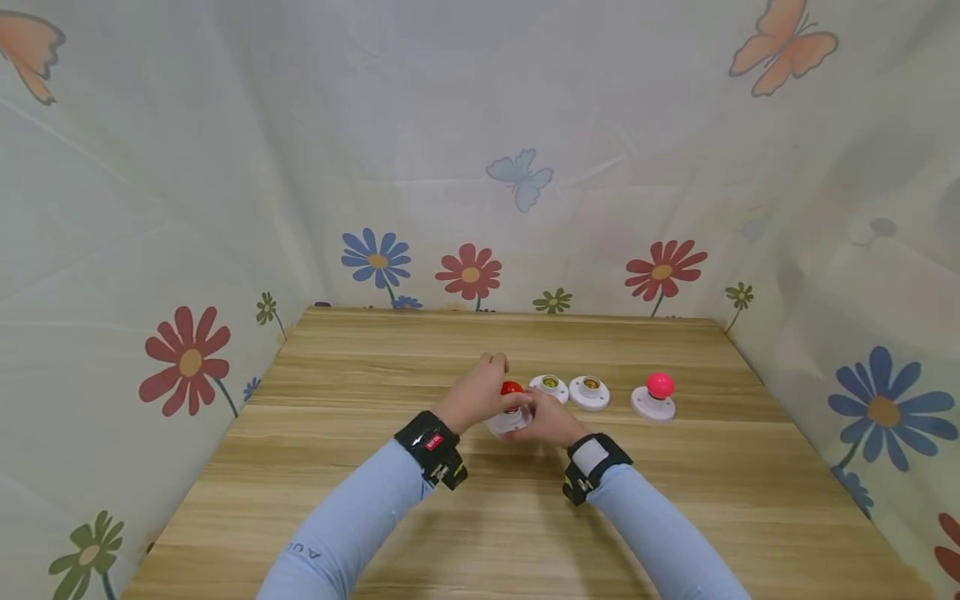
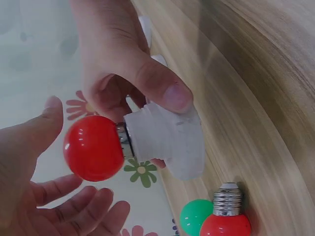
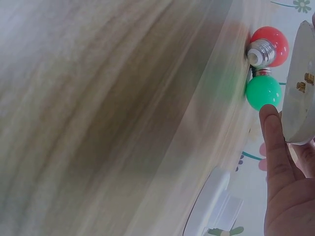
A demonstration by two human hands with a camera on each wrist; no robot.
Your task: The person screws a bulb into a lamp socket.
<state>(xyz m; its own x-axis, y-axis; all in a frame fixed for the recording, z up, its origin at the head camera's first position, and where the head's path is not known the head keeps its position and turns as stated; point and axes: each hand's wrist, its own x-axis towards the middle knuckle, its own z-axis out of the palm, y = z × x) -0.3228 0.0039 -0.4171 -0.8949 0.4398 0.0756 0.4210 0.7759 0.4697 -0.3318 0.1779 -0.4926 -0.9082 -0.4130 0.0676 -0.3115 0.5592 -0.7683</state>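
Observation:
My right hand [image 1: 553,421] grips a white lamp socket [image 2: 170,140] by its base, with the thumb across the near face. A red light bulb [image 2: 93,147] sits with its metal screw end at the socket's mouth. In the left wrist view my left hand [image 2: 29,162] lies around the red globe, thumb and fingers spread apart and curved loosely. A gap shows between the thumb and the globe. The right wrist view shows the underside of the socket base [image 3: 299,88], with brass contacts, above the fingers. Both hands are close together over the wooden table [image 1: 360,500].
Two white sockets without bulbs [image 1: 550,387] [image 1: 589,393] stand just right of the hands. Farther right, a pinkish-red bulb [image 1: 660,386] sits in another socket [image 1: 652,407]. A loose green bulb [image 3: 264,92] and a loose red bulb [image 3: 273,44] lie on the table, hidden in the head view.

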